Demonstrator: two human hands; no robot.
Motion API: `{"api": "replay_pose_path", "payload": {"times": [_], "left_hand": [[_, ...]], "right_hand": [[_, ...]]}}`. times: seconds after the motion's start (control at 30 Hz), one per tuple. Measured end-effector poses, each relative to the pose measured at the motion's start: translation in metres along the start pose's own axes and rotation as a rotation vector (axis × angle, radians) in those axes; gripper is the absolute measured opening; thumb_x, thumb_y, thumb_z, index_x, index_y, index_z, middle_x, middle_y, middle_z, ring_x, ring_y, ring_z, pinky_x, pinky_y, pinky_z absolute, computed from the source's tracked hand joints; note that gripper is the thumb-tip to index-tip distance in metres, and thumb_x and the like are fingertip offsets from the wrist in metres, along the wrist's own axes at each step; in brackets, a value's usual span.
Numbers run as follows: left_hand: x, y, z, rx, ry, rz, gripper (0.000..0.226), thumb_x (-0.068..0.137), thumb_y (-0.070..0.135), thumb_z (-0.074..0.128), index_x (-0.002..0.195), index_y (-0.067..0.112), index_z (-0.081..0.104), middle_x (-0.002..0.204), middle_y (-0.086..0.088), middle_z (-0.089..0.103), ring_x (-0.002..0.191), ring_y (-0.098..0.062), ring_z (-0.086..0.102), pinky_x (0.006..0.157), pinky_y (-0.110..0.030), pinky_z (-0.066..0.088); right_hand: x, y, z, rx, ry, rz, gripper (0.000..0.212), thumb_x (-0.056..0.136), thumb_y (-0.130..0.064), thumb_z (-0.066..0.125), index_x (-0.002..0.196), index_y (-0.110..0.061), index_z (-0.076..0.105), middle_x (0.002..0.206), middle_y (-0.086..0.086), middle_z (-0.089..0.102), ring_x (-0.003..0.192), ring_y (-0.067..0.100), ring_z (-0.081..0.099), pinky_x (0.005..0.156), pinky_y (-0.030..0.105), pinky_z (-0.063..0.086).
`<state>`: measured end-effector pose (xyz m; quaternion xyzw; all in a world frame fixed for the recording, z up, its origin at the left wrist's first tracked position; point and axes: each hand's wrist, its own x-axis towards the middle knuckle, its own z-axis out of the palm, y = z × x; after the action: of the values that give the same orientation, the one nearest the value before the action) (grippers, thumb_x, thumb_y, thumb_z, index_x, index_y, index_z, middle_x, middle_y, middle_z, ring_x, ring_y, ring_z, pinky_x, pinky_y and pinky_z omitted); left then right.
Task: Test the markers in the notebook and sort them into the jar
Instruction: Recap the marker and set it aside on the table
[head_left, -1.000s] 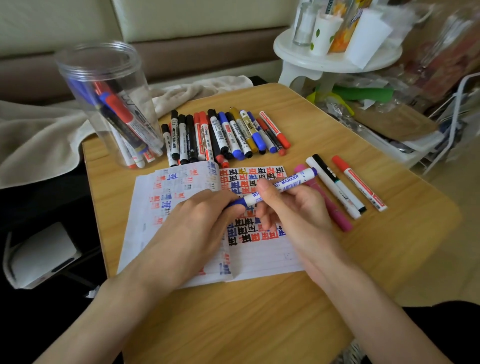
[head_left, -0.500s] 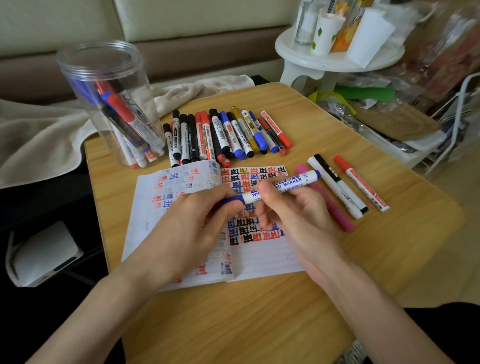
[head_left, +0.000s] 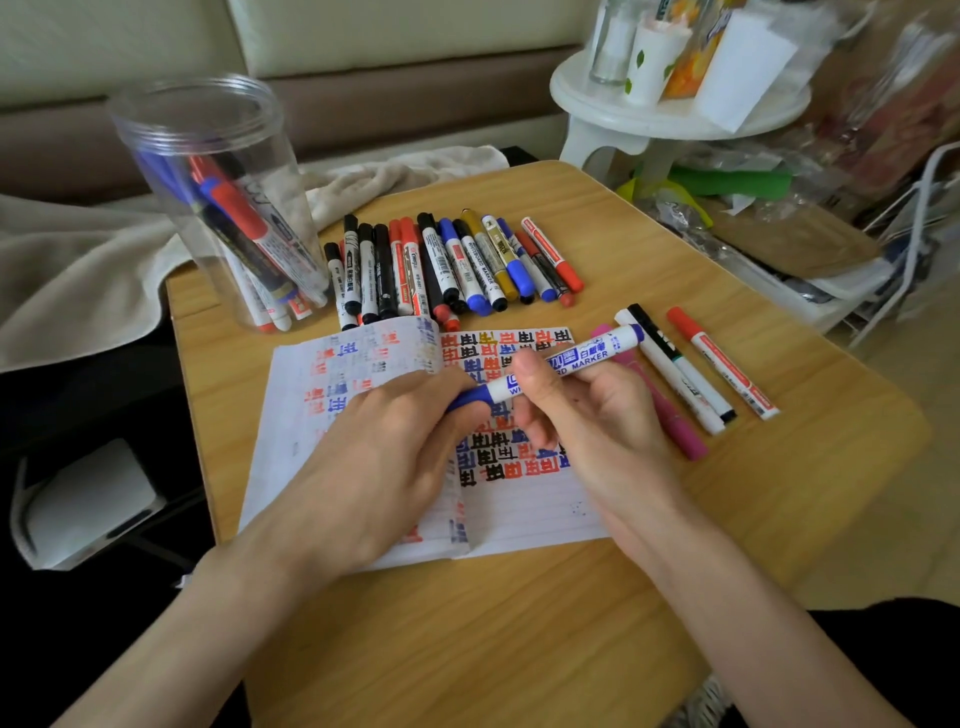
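Note:
I hold a white whiteboard marker (head_left: 582, 361) with a blue cap over the open notebook (head_left: 524, 509). My right hand (head_left: 587, 415) pinches its white barrel. My left hand (head_left: 384, 447) grips the blue cap end, which is still on the barrel. The notebook pages carry rows of red, blue and black test marks. A clear plastic jar (head_left: 218, 202) stands at the table's far left with several markers inside. A row of several markers (head_left: 447, 265) lies beyond the notebook.
A pink marker (head_left: 675, 426), a black-capped white one (head_left: 675, 369) and a red one (head_left: 722, 358) lie right of the notebook. A beige towel (head_left: 78, 270) lies left. A white stool (head_left: 675, 104) with cups stands beyond the wooden table (head_left: 493, 634).
Both hands keep their hold on the marker; it has tilted slightly, its far end a little higher. The cap stays on. The view shifted a bit.

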<state>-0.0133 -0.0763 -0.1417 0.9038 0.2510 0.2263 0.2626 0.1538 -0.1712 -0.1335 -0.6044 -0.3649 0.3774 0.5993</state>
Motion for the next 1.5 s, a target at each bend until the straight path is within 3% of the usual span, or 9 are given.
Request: {"api": "replay_pose_path", "payload": {"times": [0.23,0.43,0.6,0.77,0.9,1.1,1.3,1.5], "left_hand": [[0.003,0.003,-0.01,-0.167,-0.094,-0.023,0.02,0.106,0.041,0.046,0.092,0.032,0.058,0.075,0.005,0.061,0.071,-0.018,0.057,0.065,-0.038,0.042],[0.002,0.001,-0.007,-0.297,-0.119,-0.077,0.031,0.102,0.05,0.045,0.099,0.025,0.063,0.071,-0.001,0.056,0.062,-0.017,0.049,0.059,-0.038,0.042],[0.002,-0.002,0.0,-0.188,-0.032,-0.016,0.026,0.104,0.044,0.044,0.105,0.027,0.063,0.072,0.013,0.058,0.066,-0.014,0.054,0.059,-0.026,0.04],[-0.001,0.0,0.005,-0.065,-0.027,-0.011,0.019,0.102,0.043,0.048,0.108,0.029,0.06,0.079,0.01,0.061,0.07,-0.015,0.057,0.064,-0.037,0.046],[-0.002,-0.002,0.007,-0.03,-0.035,-0.008,0.033,0.107,0.049,0.036,0.103,0.025,0.058,0.085,0.012,0.06,0.077,-0.013,0.056,0.068,-0.037,0.045],[0.003,-0.002,0.002,-0.143,-0.063,-0.004,0.027,0.106,0.043,0.041,0.09,0.026,0.056,0.07,0.008,0.055,0.068,-0.018,0.053,0.06,-0.03,0.039],[0.005,-0.007,0.0,-0.196,-0.123,0.01,0.03,0.109,0.04,0.041,0.088,0.025,0.055,0.069,0.004,0.054,0.065,-0.02,0.052,0.061,-0.035,0.041],[0.009,-0.006,-0.005,-0.24,-0.146,0.024,0.028,0.108,0.035,0.044,0.081,0.028,0.051,0.065,0.009,0.05,0.06,-0.014,0.046,0.057,-0.023,0.034]], "right_hand": [[0.0,0.002,-0.003,-0.002,-0.039,-0.008,0.032,0.093,-0.041,0.07,0.076,-0.015,0.073,0.073,0.007,0.069,0.063,0.015,0.057,0.062,0.024,0.05],[0.002,0.002,-0.003,0.017,-0.019,-0.012,0.04,0.092,-0.041,0.071,0.078,-0.004,0.069,0.069,0.006,0.064,0.061,0.016,0.053,0.061,0.025,0.048],[0.0,0.002,0.003,0.125,0.021,0.024,0.039,0.088,-0.04,0.077,0.075,-0.004,0.068,0.066,0.007,0.059,0.058,0.016,0.048,0.061,0.029,0.042],[-0.005,0.003,0.011,0.041,0.064,0.054,0.047,0.096,-0.042,0.071,0.063,-0.011,0.061,0.06,0.007,0.057,0.049,0.014,0.043,0.052,0.023,0.039],[-0.006,0.001,0.008,0.036,-0.008,0.051,0.046,0.1,-0.039,0.067,0.067,-0.007,0.06,0.06,0.007,0.053,0.049,0.014,0.038,0.052,0.022,0.037],[-0.003,0.004,0.004,0.018,-0.048,-0.005,0.046,0.101,-0.037,0.065,0.063,-0.011,0.059,0.058,0.006,0.051,0.048,0.012,0.038,0.051,0.021,0.035],[-0.003,0.007,0.003,0.035,-0.059,0.011,0.042,0.098,-0.039,0.067,0.065,-0.013,0.061,0.058,0.002,0.055,0.049,0.012,0.041,0.052,0.024,0.035],[0.0,0.009,0.003,0.065,-0.064,-0.018,0.041,0.099,-0.033,0.066,0.064,-0.011,0.061,0.057,0.002,0.055,0.049,0.014,0.039,0.051,0.027,0.034]]}}
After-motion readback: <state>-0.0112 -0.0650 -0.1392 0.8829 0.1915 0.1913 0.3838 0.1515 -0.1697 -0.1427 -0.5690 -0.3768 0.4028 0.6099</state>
